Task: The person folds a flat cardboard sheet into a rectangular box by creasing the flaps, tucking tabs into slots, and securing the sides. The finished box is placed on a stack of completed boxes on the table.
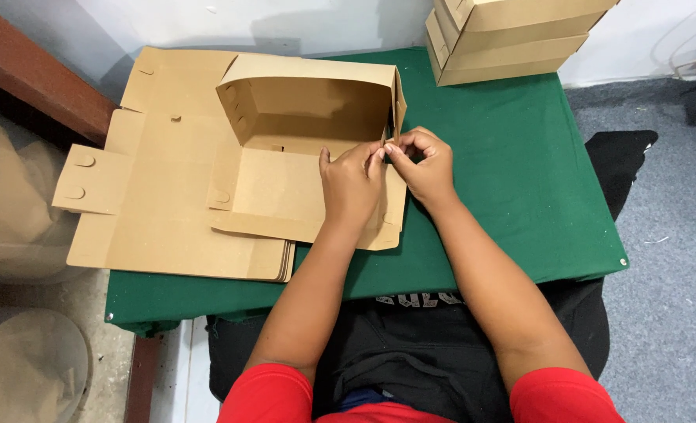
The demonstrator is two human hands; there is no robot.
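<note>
A brown cardboard box blank (285,133), partly folded with its back and side walls standing, lies on a green table (520,172). My left hand (351,182) rests on the blank's right side, fingers pinching a flap at the right wall. My right hand (421,163) meets it from the right, pinching the same flap at the corner. Both thumbs and forefingers close on the cardboard edge.
A stack of flat brown box blanks (152,211) lies under and left of the folded one, overhanging the table's left edge. Finished folded boxes (504,39) are stacked at the back right. A wooden beam (34,74) and bagged bins (11,196) stand at left.
</note>
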